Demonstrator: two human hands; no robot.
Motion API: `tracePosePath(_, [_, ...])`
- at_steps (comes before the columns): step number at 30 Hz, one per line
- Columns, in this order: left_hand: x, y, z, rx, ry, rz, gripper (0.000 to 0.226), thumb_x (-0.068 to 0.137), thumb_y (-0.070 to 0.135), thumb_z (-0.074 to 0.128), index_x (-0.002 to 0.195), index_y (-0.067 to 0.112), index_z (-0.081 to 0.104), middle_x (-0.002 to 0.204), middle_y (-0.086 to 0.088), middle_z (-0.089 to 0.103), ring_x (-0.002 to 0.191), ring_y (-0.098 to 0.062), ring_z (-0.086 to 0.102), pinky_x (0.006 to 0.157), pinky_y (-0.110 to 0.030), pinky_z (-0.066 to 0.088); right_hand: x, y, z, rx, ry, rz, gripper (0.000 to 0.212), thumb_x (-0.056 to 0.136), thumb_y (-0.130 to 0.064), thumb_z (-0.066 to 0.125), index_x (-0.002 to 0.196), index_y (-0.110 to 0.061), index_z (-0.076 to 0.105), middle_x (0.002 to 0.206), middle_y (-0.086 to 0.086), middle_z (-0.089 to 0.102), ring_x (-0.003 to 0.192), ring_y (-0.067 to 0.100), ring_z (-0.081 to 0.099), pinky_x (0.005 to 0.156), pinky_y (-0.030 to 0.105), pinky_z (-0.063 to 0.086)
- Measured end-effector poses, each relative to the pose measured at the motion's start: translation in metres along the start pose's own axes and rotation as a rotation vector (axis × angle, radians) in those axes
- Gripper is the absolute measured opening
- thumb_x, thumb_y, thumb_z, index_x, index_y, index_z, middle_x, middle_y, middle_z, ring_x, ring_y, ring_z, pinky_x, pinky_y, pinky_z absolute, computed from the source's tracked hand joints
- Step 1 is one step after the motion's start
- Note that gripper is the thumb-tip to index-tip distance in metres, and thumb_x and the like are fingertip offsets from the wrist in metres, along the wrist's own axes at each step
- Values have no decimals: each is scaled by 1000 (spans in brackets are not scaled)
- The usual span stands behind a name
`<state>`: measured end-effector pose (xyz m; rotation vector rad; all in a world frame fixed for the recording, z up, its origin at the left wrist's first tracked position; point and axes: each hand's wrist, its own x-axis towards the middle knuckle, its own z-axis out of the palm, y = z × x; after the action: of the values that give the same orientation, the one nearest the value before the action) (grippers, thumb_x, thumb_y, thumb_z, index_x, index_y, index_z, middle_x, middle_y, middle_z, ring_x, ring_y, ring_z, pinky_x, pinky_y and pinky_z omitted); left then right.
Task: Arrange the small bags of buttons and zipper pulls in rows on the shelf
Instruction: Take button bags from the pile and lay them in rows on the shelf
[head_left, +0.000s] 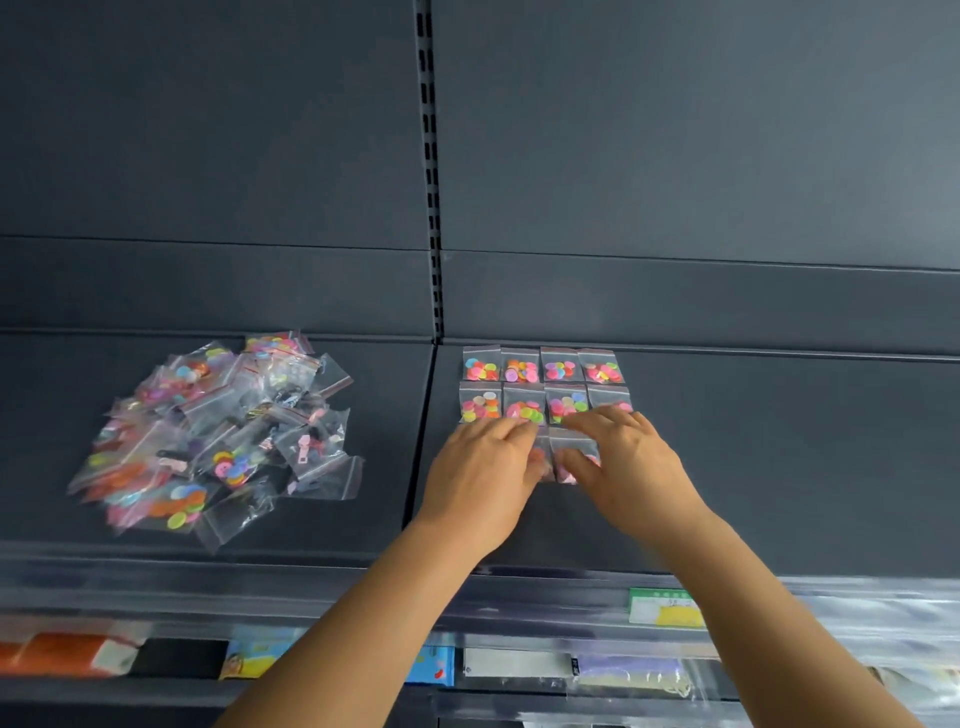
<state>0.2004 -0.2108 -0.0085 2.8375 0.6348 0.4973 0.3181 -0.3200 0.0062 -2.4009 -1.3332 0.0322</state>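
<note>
A loose pile of small clear bags (218, 436) with coloured buttons and pink zipper pulls lies on the left part of the dark shelf (779, 457). On the right part, two rows of button bags (543, 384) lie flat near the back wall. Just in front of them my left hand (483, 473) and my right hand (623, 462) rest side by side on more button bags (569, 452). The fingers of both hands press on these bags and hide most of them. Whether a bag is pinched or only pushed flat is not clear.
A slotted upright (434, 208) divides the dark back wall. The shelf's front edge carries a clear price strip with a green and yellow label (665, 608). Below it a lower shelf holds packaged goods (260, 657).
</note>
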Motion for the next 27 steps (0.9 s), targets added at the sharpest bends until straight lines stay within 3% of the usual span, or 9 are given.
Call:
tracePosePath(11, [-69,-106,-60,109,67,-199,49,94,36,51,138,18,44,136,2,52,125,-18,45,104,-30,32,19,-127,47,45,-67,-282,51,93,-38,52,139,-19,41,141,-2,47,131,18,38,109,24,24])
tracePosePath(18, [-110,-165,-79,129,64,-313,50,93,37,49,140,23,40,138,7,48,126,-15,41,104,-28,34,28,-187,86,70,-105,-347,45,92,-36,53,135,-24,47,137,-6,49,126,17,41,106,28,31])
tracePosePath(23, [-130,-198,-86,129,55,-358,42,94,31,51,135,21,48,132,6,52,121,-16,45,100,-27,35,31,-214,107,83,-149,-381,40,93,-31,53,133,-27,50,135,-8,49,126,17,41,107,32,33])
tracePosePath(27, [-139,-221,-85,81,29,-353,39,96,27,47,135,20,49,133,7,51,123,-13,42,103,-25,31,29,-234,122,71,-235,-449,36,93,-32,49,128,-33,53,135,-8,47,128,18,36,109,34,28])
